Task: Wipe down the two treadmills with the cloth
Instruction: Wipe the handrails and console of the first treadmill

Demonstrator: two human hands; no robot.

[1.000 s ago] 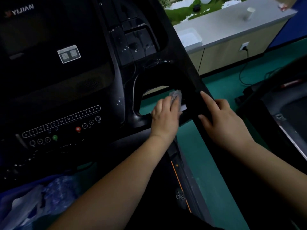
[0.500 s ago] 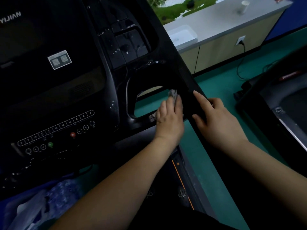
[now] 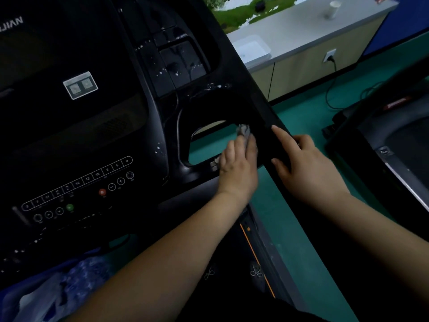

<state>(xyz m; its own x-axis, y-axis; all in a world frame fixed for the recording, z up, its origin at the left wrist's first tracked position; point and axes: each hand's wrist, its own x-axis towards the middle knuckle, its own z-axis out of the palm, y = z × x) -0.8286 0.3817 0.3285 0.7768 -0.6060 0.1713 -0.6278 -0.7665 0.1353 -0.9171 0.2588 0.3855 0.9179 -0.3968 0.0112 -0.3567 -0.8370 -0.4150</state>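
The near treadmill's black console [image 3: 92,135] fills the left, with water droplets on its upper panels. My left hand [image 3: 239,163] holds a grey cloth [image 3: 243,130] against the right inner edge of the console's handle opening. Bits of cloth poke out past my fingertips and beside my thumb. My right hand [image 3: 306,163] grips the black side handrail [image 3: 262,126], index finger lying along it and thumb on the near side. The second treadmill [image 3: 394,147] stands at the right, apart from both hands.
A grey counter [image 3: 301,31] at the back carries a white tray [image 3: 251,51] and a paper cup [image 3: 333,9]. A cable hangs from a wall socket [image 3: 329,55] down to the green floor [image 3: 301,108]. A blue plastic bag [image 3: 58,291] lies at the lower left.
My left hand has slid the cloth a little to the right along the handle opening's edge. My right hand has stayed on the handrail.
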